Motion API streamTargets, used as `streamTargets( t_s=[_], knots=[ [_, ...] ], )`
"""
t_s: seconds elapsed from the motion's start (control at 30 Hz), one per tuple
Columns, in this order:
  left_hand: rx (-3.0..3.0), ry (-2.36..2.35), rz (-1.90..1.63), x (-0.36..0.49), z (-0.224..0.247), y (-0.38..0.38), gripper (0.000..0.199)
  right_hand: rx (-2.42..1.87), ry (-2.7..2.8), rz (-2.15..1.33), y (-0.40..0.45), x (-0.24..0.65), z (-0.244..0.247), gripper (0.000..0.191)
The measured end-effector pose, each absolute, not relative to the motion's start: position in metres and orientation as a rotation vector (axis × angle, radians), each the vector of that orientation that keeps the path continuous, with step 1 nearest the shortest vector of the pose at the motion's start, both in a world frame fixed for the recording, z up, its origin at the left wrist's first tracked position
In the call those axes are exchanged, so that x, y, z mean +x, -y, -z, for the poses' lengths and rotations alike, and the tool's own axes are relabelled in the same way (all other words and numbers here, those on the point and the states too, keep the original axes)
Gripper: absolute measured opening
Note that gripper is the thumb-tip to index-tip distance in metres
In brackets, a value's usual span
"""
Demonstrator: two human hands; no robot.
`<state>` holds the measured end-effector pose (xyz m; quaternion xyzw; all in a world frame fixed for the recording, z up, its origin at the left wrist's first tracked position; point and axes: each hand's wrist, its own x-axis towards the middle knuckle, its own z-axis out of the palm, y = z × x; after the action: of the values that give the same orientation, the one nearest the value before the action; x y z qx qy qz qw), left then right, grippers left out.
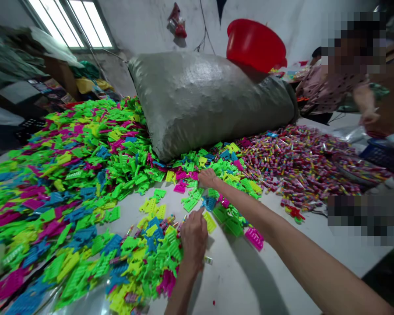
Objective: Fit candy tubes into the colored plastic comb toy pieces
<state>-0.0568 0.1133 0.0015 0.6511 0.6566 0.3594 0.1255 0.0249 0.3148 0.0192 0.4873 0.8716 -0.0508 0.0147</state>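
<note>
My left hand (pixel 194 232) rests at the right edge of a near heap of green, yellow and blue plastic pieces (pixel 144 258), its index finger pointing toward a blue piece (pixel 209 203). A yellow piece (pixel 209 222) lies just right of its fingers. My right hand (pixel 207 178) reaches farther out, touching the small coloured pieces in front of the grey sack; its fingertips are too small and blurred to tell what they hold. Under my right forearm lie green pieces (pixel 231 221) and a magenta piece (pixel 254 238).
A large grey sack (pixel 203 100) lies behind, with a red basin (pixel 256 43) on it. Coloured pieces (pixel 85 144) are heaped left, small wrapped sticks (pixel 298 162) right. A person (pixel 335 89) is at the back right.
</note>
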Motion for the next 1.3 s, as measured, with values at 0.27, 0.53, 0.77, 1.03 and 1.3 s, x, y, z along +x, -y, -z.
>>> streamTargets(
  t_s=[0.27,0.53,0.77,1.03,1.3],
  knots=[
    [0.533,-1.475,-1.345,-0.051,-0.010,-0.058,0.054,1.811,-2.719,0.173,-0.341,0.004,-0.018,0.034],
    [0.592,-1.576,-1.340,-0.060,0.007,-0.035,0.049,1.679,-2.885,0.393,-0.278,0.043,-0.024,0.021],
    [1.062,-1.601,-1.242,-0.038,-0.010,-0.018,0.028,1.421,-2.591,2.194,-0.121,0.136,-0.021,0.029],
    [1.440,-1.503,-1.237,-0.010,-0.009,0.005,0.015,1.542,-2.732,2.153,-0.042,0.168,-0.022,0.024],
    [1.365,-1.440,-1.256,0.012,-0.022,0.021,0.015,1.441,-2.855,2.150,-0.018,0.179,-0.032,0.028]
  ],
)
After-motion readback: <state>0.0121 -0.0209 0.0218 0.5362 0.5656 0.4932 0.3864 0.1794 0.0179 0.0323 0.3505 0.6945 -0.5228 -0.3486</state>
